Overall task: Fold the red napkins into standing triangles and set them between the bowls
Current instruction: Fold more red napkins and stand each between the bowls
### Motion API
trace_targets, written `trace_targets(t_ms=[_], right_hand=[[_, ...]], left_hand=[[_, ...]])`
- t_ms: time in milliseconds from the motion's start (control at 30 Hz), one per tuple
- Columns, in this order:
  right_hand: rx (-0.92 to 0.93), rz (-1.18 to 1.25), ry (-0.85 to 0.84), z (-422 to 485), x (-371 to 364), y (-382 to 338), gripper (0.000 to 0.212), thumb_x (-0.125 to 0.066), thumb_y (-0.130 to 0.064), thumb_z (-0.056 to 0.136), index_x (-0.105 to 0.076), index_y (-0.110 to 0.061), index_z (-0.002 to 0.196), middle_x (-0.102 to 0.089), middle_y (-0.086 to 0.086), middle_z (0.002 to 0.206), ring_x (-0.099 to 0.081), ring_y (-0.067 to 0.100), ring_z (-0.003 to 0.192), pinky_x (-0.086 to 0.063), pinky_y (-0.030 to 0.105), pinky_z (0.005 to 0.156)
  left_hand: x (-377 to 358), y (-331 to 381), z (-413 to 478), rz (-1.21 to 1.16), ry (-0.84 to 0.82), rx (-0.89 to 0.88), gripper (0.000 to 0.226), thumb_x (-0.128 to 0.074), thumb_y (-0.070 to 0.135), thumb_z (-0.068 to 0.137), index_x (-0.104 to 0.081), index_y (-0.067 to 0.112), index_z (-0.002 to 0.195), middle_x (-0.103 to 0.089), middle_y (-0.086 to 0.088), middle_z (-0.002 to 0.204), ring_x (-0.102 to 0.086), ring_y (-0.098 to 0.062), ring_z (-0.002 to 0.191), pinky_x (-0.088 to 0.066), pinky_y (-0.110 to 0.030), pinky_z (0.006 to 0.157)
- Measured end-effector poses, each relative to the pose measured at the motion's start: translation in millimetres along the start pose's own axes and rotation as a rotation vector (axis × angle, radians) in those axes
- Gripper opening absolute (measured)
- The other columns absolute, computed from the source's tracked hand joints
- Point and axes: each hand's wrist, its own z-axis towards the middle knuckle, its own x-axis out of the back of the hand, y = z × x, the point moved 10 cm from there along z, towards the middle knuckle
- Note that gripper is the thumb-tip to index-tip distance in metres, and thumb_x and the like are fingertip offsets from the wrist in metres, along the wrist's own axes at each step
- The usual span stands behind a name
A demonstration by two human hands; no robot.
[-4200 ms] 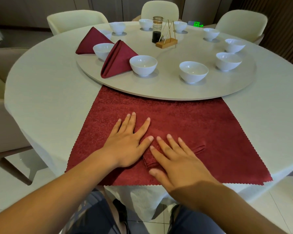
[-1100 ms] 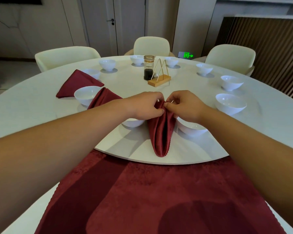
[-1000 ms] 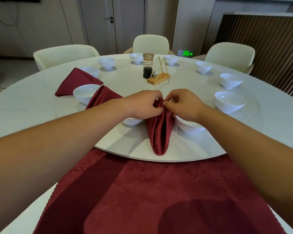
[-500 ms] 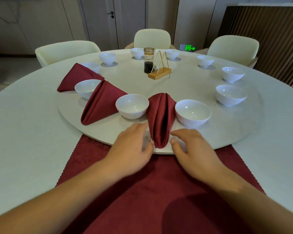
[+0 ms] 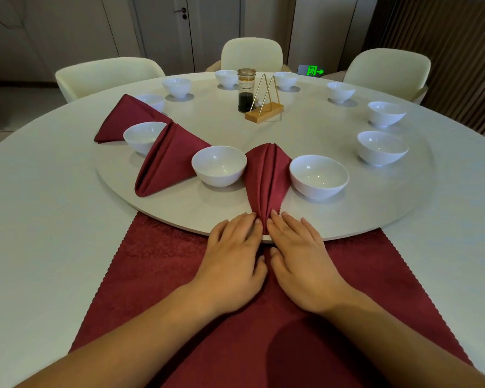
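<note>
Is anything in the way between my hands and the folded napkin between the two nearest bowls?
Nothing visible. The left hand and right hand lie flat, fingertips at either side of the napkin's near tip, at the turntable's edge. The napkin already sits between the left bowl and right bowl.

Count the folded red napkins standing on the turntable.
3, all on the turntable: the nearest napkin is straight ahead, reaching the near rim; the second napkin is to its left; the third napkin is farther left and back. None appears hidden.
</note>
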Motion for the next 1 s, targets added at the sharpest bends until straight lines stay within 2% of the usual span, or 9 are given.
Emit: trace_targets(t_ms=[67, 167, 300, 367, 467, 567, 700, 800, 1000], right_hand=[[0.012, 0.014, -0.011, 0, 2, -2, 0.075, -0.012, -0.045, 0.089, -0.021, -0.021, 0.160, -0.012, -0.005, 0.167, -0.001, 0.006, 0.153, 0.011, 0.025, 0.121], [0.021, 0.086, -0.022, -4, 10, 2, 0.062, -0.037, -0.036, 0.101, -0.023, -0.019, 0.159, -0.014, -0.004, 0.166, -0.003, 0.004, 0.152, 0.006, 0.019, 0.122], [-0.063, 0.069, 0.118, -21, 39, 34, 0.053, -0.057, -0.024, 0.099, -0.046, -0.012, 0.149, -0.039, 0.004, 0.158, -0.028, 0.015, 0.149, -0.006, 0.017, 0.119], [-0.120, -0.034, 0.137, -31, 45, 55, 0.050, -0.055, -0.028, 0.099, -0.051, -0.010, 0.145, -0.044, 0.008, 0.155, -0.032, 0.021, 0.148, -0.010, 0.025, 0.121], [-0.149, -0.156, 0.054, -39, 34, 68, 0.063, -0.032, -0.044, 0.098, -0.039, -0.014, 0.153, -0.030, 0.004, 0.162, -0.019, 0.021, 0.153, -0.006, 0.029, 0.123], [-0.141, -0.198, 0.053, -41, 28, 64, 0.069, -0.018, -0.043, 0.095, -0.033, -0.014, 0.156, -0.025, 0.002, 0.164, -0.015, 0.021, 0.154, -0.005, 0.031, 0.124], [-0.144, -0.255, 0.062, -40, 26, 56, 0.069, -0.022, -0.041, 0.094, -0.036, -0.012, 0.155, -0.030, 0.005, 0.163, -0.023, 0.026, 0.152, -0.016, 0.037, 0.124], [-0.126, -0.272, 0.046, -37, 21, 43, 0.067, -0.028, -0.039, 0.092, -0.043, -0.010, 0.151, -0.037, 0.009, 0.159, -0.031, 0.032, 0.149, -0.026, 0.043, 0.121], [0.023, -0.198, 0.063, -32, 19, 10, 0.058, -0.040, -0.030, 0.088, -0.056, -0.011, 0.141, -0.053, 0.006, 0.148, -0.046, 0.028, 0.140, -0.032, 0.039, 0.115]], left_hand=[[-1, 0, 0, 0.002, -0.018, 0.003, 0.077, -0.023, 0.049, 0.091, -0.033, 0.013, 0.157, -0.026, -0.003, 0.164, -0.015, -0.015, 0.152, -0.004, -0.035, 0.124], [-4, 1, -5, -0.003, -0.044, -0.019, 0.082, -0.017, 0.052, 0.091, -0.019, 0.011, 0.162, -0.012, -0.006, 0.170, -0.002, -0.015, 0.157, 0.009, -0.032, 0.125], [3, -10, -19, 0.015, -0.014, -0.005, 0.078, -0.020, 0.049, 0.094, -0.023, 0.008, 0.161, -0.014, -0.009, 0.169, -0.005, -0.016, 0.157, 0.009, -0.027, 0.124], [5, -15, -27, 0.053, -0.011, 0.001, 0.077, -0.021, 0.049, 0.095, -0.025, 0.009, 0.160, -0.017, -0.009, 0.169, -0.009, -0.017, 0.157, 0.003, -0.029, 0.125], [7, -19, -32, 0.049, -0.028, 0.017, 0.079, -0.019, 0.051, 0.094, -0.024, 0.010, 0.161, -0.015, -0.007, 0.169, -0.008, -0.016, 0.157, 0.001, -0.028, 0.125], [14, -15, -32, 0.000, -0.010, 0.044, 0.075, -0.022, 0.048, 0.094, -0.030, 0.011, 0.159, -0.021, -0.006, 0.168, -0.013, -0.016, 0.156, 0.000, -0.024, 0.122], [30, 3, -40, -0.070, 0.074, 0.017, 0.058, -0.040, 0.034, 0.090, -0.057, 0.014, 0.142, -0.052, -0.002, 0.151, -0.047, -0.016, 0.138, -0.031, -0.026, 0.116], [31, 20, -39, -0.126, 0.067, -0.080, 0.057, -0.043, 0.029, 0.087, -0.060, 0.016, 0.140, -0.053, 0.003, 0.149, -0.047, -0.012, 0.136, -0.039, -0.029, 0.112], [14, 26, -28, -0.131, -0.051, -0.119, 0.076, -0.030, 0.035, 0.087, -0.026, 0.017, 0.161, -0.019, 0.002, 0.169, -0.011, -0.006, 0.155, -0.002, -0.016, 0.122]])
